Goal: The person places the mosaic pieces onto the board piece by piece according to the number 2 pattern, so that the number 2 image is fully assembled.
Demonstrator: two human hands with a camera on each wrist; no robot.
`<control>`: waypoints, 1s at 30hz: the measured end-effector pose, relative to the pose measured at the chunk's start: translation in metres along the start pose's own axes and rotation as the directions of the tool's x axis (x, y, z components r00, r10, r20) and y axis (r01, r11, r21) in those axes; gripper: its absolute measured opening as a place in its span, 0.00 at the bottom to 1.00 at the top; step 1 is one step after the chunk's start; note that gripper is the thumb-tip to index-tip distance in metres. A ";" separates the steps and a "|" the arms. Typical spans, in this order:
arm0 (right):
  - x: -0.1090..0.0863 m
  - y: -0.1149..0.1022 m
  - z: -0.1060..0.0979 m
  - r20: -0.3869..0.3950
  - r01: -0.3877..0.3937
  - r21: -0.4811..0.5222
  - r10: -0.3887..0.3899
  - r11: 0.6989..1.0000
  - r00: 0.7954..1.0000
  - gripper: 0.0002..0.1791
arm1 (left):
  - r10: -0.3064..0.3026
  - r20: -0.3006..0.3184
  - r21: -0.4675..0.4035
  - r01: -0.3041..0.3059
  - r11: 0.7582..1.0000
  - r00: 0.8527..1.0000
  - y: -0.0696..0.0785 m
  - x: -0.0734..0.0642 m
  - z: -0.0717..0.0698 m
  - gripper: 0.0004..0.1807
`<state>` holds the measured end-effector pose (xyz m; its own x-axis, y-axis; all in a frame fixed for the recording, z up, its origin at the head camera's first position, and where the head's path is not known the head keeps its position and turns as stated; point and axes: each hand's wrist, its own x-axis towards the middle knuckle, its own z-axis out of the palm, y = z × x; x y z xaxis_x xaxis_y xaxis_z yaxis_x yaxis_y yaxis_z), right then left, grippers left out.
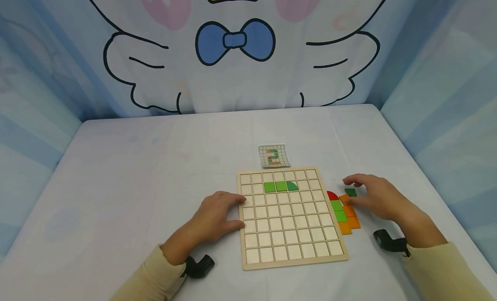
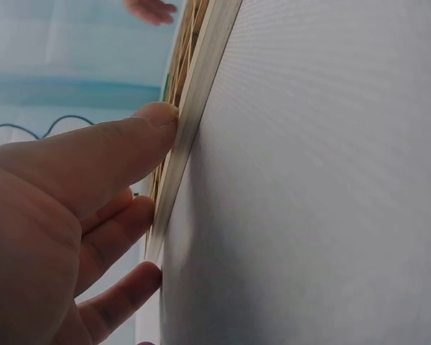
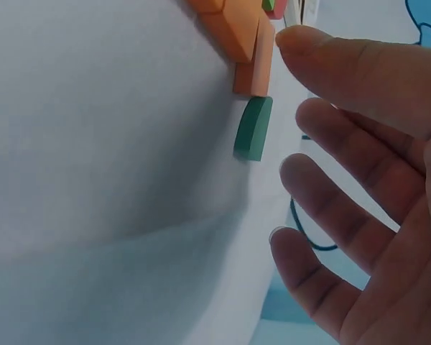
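Left hand [image 1: 215, 217], relaxed, touches wooden grid board [image 1: 288, 224] at 9 o'clock. Right hand [image 1: 378, 199], empty, fingers parted, hovers at 3 o'clock. Dark-green tile [image 3: 253, 129]: likely light, stiff; pinch edges.

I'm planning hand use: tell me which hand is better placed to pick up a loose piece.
Probably the right hand: empty, it hovers beside the orange pieces and the loose dark green piece. The left hand touches the board at its left edge.

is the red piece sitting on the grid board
No, the red piece lies off the board, beside its right edge and next to a light green piece.
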<state>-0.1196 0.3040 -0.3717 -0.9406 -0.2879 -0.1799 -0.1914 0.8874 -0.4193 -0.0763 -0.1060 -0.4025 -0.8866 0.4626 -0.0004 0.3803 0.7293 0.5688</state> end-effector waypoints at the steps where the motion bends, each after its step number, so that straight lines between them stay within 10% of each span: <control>1: -0.001 0.000 0.000 0.002 0.005 -0.006 -0.005 1.000 1.000 0.27 | 0.001 -0.001 0.002 -0.001 1.000 1.000 0.000 0.000 0.000 0.29; 30: 0.004 -0.001 0.010 -0.021 0.063 -0.073 -0.065 0.995 0.998 0.21 | -0.017 0.006 -0.009 0.017 1.000 1.000 0.001 0.000 -0.001 0.30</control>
<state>-0.1209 0.2985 -0.3810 -0.9318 -0.3374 -0.1340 -0.2704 0.8912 -0.3641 -0.0764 -0.1054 -0.4014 -0.8911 0.4535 -0.0152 0.3630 0.7326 0.5757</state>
